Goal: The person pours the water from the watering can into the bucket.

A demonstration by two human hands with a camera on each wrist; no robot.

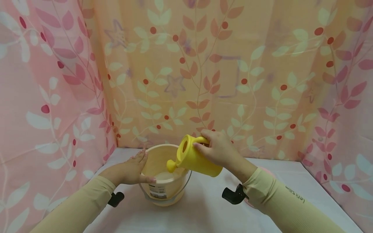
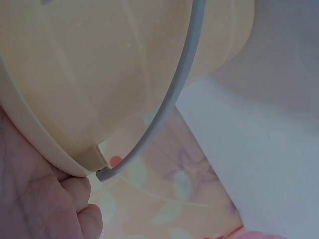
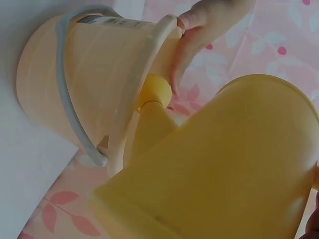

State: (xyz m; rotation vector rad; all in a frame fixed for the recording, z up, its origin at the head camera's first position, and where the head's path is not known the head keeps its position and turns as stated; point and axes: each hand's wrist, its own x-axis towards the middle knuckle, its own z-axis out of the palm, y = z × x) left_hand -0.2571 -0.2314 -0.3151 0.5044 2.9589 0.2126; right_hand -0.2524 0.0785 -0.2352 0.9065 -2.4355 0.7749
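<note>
A cream bucket (image 1: 164,194) stands upright on the white table, its grey handle (image 2: 172,94) hanging down over the front. My left hand (image 1: 131,170) rests on the bucket's left rim, fingers extended and thumb lying across the front edge. In my right hand (image 1: 217,147) is a yellow watering can (image 1: 201,161), gripped by its handle. The can tilts to the left, with its round spout head (image 3: 156,90) at the bucket's mouth. From the right wrist view, the can's body covers part of the bucket's rim.
Beside my right forearm, a pink rounded thing (image 1: 268,172) shows only its edge on the table (image 1: 209,207). Leaf-patterned curtains (image 1: 204,81) enclose the back and both sides. A black wrist mount (image 1: 234,194) juts out under each forearm.
</note>
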